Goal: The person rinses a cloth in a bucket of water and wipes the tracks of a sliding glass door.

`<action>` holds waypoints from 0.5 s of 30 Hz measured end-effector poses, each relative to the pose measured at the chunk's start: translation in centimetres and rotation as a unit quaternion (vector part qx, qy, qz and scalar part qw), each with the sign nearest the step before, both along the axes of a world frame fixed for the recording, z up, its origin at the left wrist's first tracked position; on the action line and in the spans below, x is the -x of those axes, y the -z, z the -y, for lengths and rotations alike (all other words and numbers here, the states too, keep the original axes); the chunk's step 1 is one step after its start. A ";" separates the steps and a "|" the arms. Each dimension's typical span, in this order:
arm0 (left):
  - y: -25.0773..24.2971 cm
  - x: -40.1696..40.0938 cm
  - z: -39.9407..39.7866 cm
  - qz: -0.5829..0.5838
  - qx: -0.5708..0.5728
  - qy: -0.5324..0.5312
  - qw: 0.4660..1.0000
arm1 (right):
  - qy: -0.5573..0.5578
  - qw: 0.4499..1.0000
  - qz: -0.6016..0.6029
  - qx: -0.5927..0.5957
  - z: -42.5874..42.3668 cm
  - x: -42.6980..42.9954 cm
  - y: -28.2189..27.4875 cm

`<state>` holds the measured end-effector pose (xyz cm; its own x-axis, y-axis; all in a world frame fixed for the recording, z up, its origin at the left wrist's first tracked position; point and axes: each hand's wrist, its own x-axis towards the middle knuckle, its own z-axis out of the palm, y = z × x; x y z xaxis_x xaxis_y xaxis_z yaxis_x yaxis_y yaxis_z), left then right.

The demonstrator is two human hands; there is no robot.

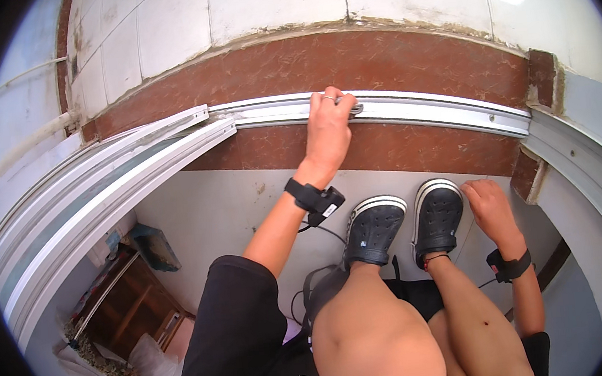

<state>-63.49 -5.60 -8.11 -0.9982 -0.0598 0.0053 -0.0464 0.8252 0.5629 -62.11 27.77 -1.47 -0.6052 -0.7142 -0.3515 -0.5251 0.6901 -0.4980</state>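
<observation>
My left hand (329,126) is over the white metal sliding-door track (428,109), a ring on one finger. Its fingers pinch a small grey folded piece (357,108), perhaps cloth, that rests on the track; most of it is hidden under the fingers. Beside my right shoe, a dark clog (439,213), my right hand (491,209) hangs low above the floor. Its fingers are curled together and I see nothing in them.
Two white-framed sliding panels (169,156) stand at the left end of the track. Red-brown stone strips (365,59) border it, with white tiles (274,7) beyond. A white door jamb (577,153) rises at right. Wooden furniture (128,300) is at lower left.
</observation>
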 end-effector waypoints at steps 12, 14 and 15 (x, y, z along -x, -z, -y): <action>1.0 0.6 -4.7 -0.037 0.001 0.005 0.999 | 0.012 1.000 -0.002 0.016 0.2 -0.3 1.1; 0.8 1.5 -6.0 -0.044 -0.027 0.026 0.998 | -0.006 0.999 -0.006 0.051 1.5 0.4 0.8; 1.0 2.0 -6.1 -0.038 -0.078 0.049 0.995 | -0.004 0.999 -0.014 0.042 2.1 0.8 0.8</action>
